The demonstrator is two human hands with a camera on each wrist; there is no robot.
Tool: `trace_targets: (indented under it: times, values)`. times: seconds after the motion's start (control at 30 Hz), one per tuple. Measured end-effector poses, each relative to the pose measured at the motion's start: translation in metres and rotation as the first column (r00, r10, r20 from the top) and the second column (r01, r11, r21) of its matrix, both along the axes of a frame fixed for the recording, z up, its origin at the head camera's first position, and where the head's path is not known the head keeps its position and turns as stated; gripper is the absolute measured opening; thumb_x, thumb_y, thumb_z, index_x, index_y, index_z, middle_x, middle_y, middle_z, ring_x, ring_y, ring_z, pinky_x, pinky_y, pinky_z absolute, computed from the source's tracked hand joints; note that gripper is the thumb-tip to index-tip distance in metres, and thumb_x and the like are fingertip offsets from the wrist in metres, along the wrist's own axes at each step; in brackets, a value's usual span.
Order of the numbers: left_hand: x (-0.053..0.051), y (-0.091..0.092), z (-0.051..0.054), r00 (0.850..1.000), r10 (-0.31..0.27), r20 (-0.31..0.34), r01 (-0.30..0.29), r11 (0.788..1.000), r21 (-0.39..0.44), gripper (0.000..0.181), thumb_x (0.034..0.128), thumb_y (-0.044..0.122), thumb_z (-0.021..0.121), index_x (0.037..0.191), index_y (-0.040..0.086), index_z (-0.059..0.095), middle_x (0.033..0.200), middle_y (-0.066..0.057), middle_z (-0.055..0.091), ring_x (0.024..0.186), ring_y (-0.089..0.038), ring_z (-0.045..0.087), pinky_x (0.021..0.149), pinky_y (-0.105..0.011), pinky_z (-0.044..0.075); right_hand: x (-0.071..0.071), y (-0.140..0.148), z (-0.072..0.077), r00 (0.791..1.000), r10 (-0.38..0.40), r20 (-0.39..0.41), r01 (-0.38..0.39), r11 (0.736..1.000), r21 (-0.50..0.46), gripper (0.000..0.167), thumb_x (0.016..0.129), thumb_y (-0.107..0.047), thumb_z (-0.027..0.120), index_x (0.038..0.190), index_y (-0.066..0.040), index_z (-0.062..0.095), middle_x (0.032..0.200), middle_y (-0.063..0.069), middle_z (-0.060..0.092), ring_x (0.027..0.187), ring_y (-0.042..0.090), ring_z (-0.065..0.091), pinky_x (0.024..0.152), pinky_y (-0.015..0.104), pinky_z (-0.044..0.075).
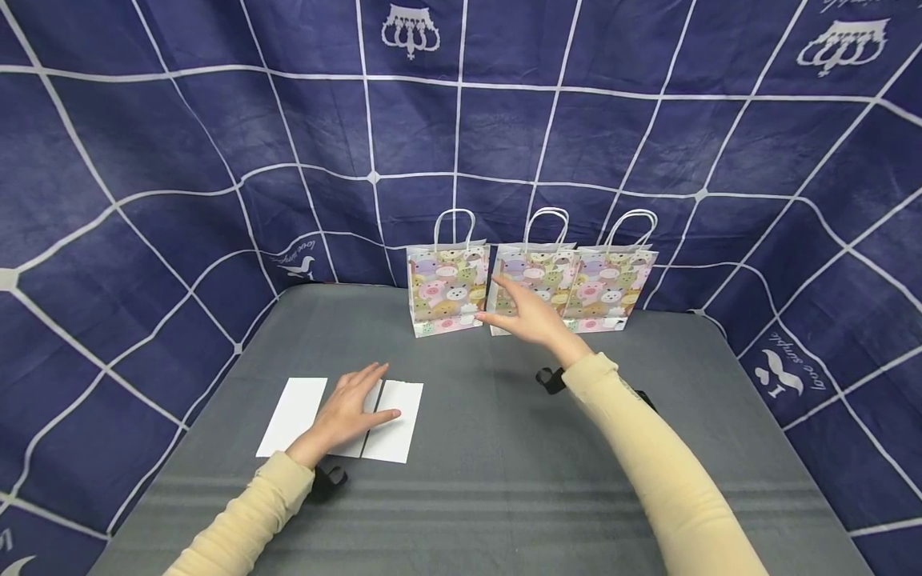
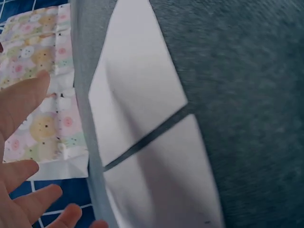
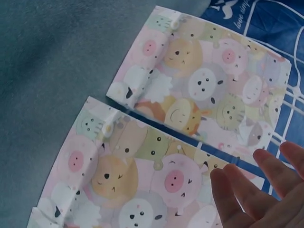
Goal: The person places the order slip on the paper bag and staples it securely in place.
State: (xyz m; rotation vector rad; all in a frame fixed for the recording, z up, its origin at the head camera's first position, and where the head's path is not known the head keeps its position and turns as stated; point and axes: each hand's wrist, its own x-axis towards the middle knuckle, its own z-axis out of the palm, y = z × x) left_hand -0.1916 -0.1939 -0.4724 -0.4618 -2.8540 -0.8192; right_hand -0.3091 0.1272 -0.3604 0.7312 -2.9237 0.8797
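Three paper gift bags printed with cartoon animals stand in a row at the back: a left bag (image 1: 448,288), a middle bag (image 1: 529,264) and a right bag (image 1: 611,284). My right hand (image 1: 531,316), fingers extended and holding nothing, is in front of the middle bag and hides part of it. In the right wrist view its fingers lie near a bag's upper part; contact is unclear. Over the flat white sheets (image 1: 394,422) at the left is my left hand (image 1: 346,412), thumb and fingers spread, with nothing held. It partly covers the sheets beside a narrow dark gap.
Another white part (image 1: 294,416) shows left of the left hand. White twisted handles (image 1: 551,214) rise from the bags. A dark blue cloth (image 1: 310,144) with white grid lines hangs behind and beside the grey table (image 1: 504,480). Black straps (image 1: 551,380) hang at the wrists.
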Motion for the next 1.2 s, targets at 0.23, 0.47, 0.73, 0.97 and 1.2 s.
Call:
trace_targets:
  times: [0.23, 0.47, 0.73, 0.97, 1.2]
  values:
    - [-0.003, -0.004, -0.013, 1.0, -0.02, 0.018, 0.019, 0.998, 0.065, 0.081, 0.0743, 0.039, 0.077, 0.138, 0.003, 0.043, 0.138, -0.021, 0.044, 0.128, -0.041, 0.037, 0.106, -0.055, 0.021, -0.008, -0.007, 0.0, 1.0, 0.006, 0.021, -0.004, 0.996, -0.092, 0.08, 0.085, -0.055, 0.061, 0.147, -0.015, 0.029, 0.145, 0.012, 0.037, 0.128, 0.033, 0.04, 0.1, 0.05, 0.034]
    - [-0.008, -0.005, -0.023, 1.0, -0.015, 0.023, 0.012, 0.993, 0.121, 0.076, 0.0745, 0.036, 0.078, 0.136, 0.003, 0.047, 0.136, -0.018, 0.048, 0.126, -0.037, 0.041, 0.107, -0.052, 0.019, -0.016, -0.014, 0.003, 0.998, 0.001, 0.067, 0.009, 0.988, -0.154, 0.079, 0.086, -0.051, 0.062, 0.148, -0.016, 0.028, 0.147, 0.01, 0.035, 0.128, 0.033, 0.041, 0.098, 0.052, 0.036]
    - [-0.013, -0.005, -0.027, 0.999, 0.001, 0.035, -0.005, 0.995, 0.104, 0.074, 0.0751, 0.037, 0.078, 0.136, 0.007, 0.048, 0.133, -0.014, 0.051, 0.108, -0.03, 0.056, 0.101, -0.051, 0.03, -0.027, -0.02, 0.005, 0.996, -0.018, 0.085, 0.034, 0.981, -0.188, 0.075, 0.088, -0.049, 0.06, 0.148, -0.018, 0.027, 0.15, 0.007, 0.03, 0.125, 0.033, 0.044, 0.097, 0.05, 0.038]
    - [-0.013, -0.006, -0.029, 0.995, 0.037, 0.094, -0.045, 0.996, 0.082, 0.074, 0.0729, 0.037, 0.079, 0.136, 0.011, 0.049, 0.122, -0.012, 0.059, 0.099, -0.024, 0.055, 0.086, -0.047, 0.042, -0.037, -0.025, 0.003, 0.996, -0.048, 0.082, 0.066, 0.97, -0.234, 0.071, 0.09, -0.045, 0.059, 0.148, -0.018, 0.027, 0.15, 0.008, 0.029, 0.122, 0.031, 0.048, 0.097, 0.048, 0.039]
    - [-0.015, -0.006, -0.032, 0.994, 0.057, 0.097, -0.063, 0.996, 0.059, 0.074, 0.0714, 0.036, 0.081, 0.134, 0.01, 0.051, 0.12, -0.013, 0.06, 0.097, -0.025, 0.054, 0.083, -0.045, 0.043, -0.043, -0.028, 0.002, 0.995, -0.056, 0.08, 0.076, 0.957, -0.279, 0.071, 0.091, -0.042, 0.059, 0.148, -0.017, 0.025, 0.15, 0.01, 0.029, 0.119, 0.03, 0.051, 0.097, 0.048, 0.039]
